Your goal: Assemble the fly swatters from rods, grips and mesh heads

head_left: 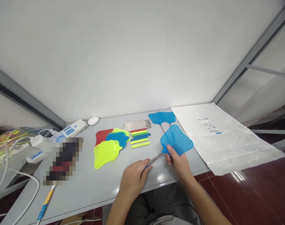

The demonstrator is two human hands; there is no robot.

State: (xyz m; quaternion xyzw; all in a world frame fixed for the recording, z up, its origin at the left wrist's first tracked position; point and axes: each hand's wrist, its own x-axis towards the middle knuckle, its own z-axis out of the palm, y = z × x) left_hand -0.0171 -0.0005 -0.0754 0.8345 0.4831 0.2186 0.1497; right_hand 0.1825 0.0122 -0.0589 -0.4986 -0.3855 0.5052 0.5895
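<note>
Blue swatter [176, 137] held aslant above counter [91, 187], by its front edge. Left hand [133, 177]: fingers wrapped round the lower end; metal shaft [154, 159] runs out past them toward right hand [178, 161]. There, thumb atop the mesh's base, other fingers beneath, pinching it. Mesh fans out beyond the fingertips.

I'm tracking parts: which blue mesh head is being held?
The rightmost blue mesh head, pinched in the right hand; the other blue heads lie untouched.
</note>
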